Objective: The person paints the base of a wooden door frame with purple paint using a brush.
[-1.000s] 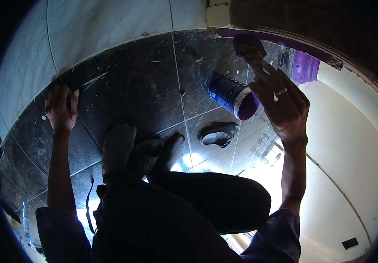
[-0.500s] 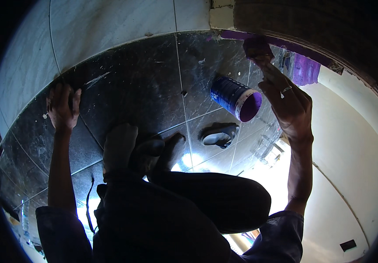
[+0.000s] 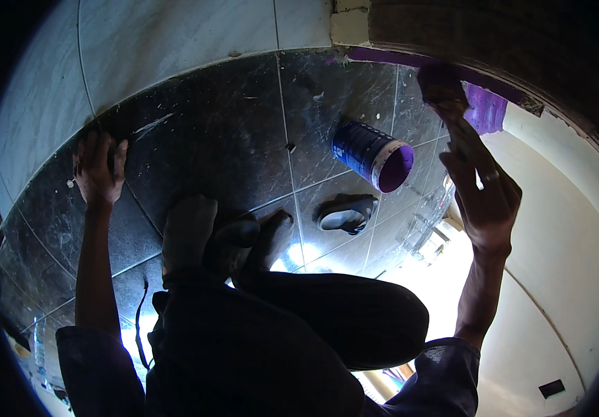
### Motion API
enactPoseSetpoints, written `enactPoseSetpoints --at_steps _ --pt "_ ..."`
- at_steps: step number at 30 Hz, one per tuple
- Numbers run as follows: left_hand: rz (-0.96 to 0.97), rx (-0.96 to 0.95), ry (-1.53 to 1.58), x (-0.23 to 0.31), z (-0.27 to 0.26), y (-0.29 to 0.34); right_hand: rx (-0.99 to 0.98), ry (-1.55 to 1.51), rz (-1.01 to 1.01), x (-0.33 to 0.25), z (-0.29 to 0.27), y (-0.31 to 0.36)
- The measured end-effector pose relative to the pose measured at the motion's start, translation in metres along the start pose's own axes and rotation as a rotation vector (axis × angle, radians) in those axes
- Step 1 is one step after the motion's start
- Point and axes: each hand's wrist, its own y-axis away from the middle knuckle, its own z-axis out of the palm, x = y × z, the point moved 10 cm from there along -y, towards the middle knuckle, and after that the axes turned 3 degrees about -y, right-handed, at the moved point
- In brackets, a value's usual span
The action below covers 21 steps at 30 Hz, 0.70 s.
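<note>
The right hand (image 3: 483,187) grips a paintbrush (image 3: 442,90), its bristles hard to see in shadow. The left hand (image 3: 98,170) lies flat, fingers spread, on the dark floor (image 3: 230,146).

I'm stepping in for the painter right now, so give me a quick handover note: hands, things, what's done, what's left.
Left hand: flat on the dark tiled floor, holding nothing.
Right hand: gripping a paintbrush, its head at the purple strip along the wall base.
Paint can: open, purple inside, on the floor near the strip.
Done: purple strip and a purple patch beside the brush.
Left: the cream wall further right is unpainted.
</note>
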Motion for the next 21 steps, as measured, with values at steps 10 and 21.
enactPoseSetpoints --at_steps 10,21 --pt "-0.031 -0.058 0.031 -0.003 0.003 0.000 0.052 -0.047 -0.015 -0.008 0.035 -0.006" --pt "-0.029 -0.042 0.020 -0.001 0.005 0.000 0.033 -0.005 0.035 0.003 0.016 0.001"
